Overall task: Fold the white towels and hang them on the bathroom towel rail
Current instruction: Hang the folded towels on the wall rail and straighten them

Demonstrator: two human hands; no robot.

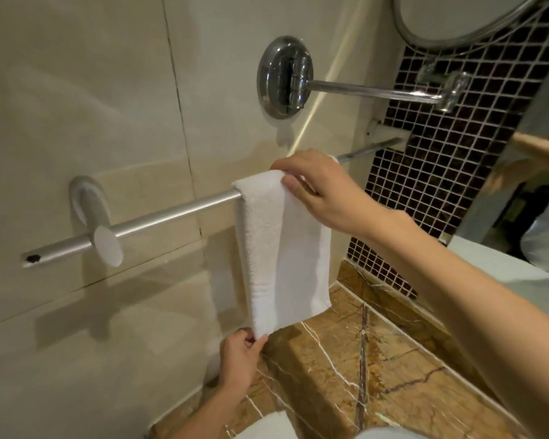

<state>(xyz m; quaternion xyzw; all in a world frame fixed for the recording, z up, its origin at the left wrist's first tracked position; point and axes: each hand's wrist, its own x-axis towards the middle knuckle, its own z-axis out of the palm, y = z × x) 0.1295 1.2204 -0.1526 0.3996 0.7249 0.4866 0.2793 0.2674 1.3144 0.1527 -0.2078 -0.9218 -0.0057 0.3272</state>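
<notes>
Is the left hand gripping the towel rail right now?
No, the left hand pinches the bottom edge of the white towel, which hangs over the towel rail, while the right hand holds its top fold.

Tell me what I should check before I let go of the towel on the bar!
1. Is the white towel draped over the rail? Ok.
2. Does the right hand hold the towel's top on the rail? Ok.
3. Does the left hand pinch the bottom corner? Ok.
4. Does the back half hang as low as the front? Cannot tell, it is hidden.
5. Is there bare rail for another towel? Ok, on the left side.
</notes>
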